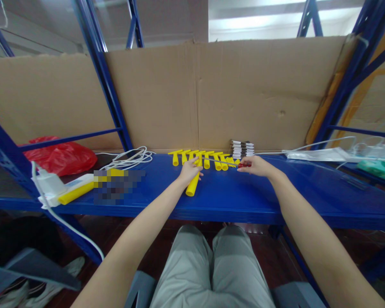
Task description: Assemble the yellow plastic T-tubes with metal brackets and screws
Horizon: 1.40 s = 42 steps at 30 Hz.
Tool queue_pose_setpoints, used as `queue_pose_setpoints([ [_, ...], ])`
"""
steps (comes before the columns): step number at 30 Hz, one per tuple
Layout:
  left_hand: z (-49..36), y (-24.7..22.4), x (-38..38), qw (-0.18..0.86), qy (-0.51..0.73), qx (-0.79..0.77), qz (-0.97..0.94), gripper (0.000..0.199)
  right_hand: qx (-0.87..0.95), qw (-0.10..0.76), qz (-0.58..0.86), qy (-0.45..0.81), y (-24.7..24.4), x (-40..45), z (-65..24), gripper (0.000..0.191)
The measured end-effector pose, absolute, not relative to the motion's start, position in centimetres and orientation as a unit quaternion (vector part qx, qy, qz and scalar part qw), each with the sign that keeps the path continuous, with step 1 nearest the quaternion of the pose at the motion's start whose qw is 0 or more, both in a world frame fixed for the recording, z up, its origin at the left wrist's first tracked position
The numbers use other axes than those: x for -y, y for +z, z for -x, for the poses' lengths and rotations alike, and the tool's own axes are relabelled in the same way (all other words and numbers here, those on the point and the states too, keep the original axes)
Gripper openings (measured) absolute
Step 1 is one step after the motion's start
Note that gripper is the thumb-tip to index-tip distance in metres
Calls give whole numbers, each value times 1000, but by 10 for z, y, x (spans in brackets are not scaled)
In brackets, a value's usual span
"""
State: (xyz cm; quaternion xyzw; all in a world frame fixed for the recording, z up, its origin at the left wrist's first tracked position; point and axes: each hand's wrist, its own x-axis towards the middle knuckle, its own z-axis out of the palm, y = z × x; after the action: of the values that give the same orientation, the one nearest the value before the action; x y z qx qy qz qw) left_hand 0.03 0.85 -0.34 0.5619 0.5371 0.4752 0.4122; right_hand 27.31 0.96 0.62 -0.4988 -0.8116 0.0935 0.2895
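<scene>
My left hand (189, 170) is closed around a yellow plastic T-shaped handle (192, 186), whose hollow round end points down toward the front of the blue shelf. In my right hand (254, 166) is a screwdriver (223, 162) with a red grip. Its long thin shaft runs left, and the tip reaches the head of the held handle; exact contact there cannot be made out. Behind my hands stands a row of several similar yellow T-shaped handles (217, 163). Small yellow pieces (232, 161) lie near the right hand.
A banded stack of thin strips (242, 149) sits against the cardboard panel (244, 94). Leftward are a coiled white cable (131, 159), a red plastic bag (64, 154) and a yellow tube (78, 192). Blue posts (111, 94) frame the shelf (244, 199); a white power strip (317, 154) lies right.
</scene>
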Motion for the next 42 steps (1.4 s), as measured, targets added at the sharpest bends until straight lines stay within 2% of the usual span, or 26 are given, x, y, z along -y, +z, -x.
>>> queue_pose_setpoints([
  [19, -3, 2, 0, 414, 466, -541, -564, 68, 822, 250, 501, 101, 6, -10, -273, 34],
  [28, -1, -3, -6, 401, 452, -548, -578, 68, 797, 303, 508, 120, -1, -18, -275, 29],
  [42, -2, -1, -3, 401, 461, -549, -571, 68, 813, 272, 496, 136, 0, -15, -276, 24],
])
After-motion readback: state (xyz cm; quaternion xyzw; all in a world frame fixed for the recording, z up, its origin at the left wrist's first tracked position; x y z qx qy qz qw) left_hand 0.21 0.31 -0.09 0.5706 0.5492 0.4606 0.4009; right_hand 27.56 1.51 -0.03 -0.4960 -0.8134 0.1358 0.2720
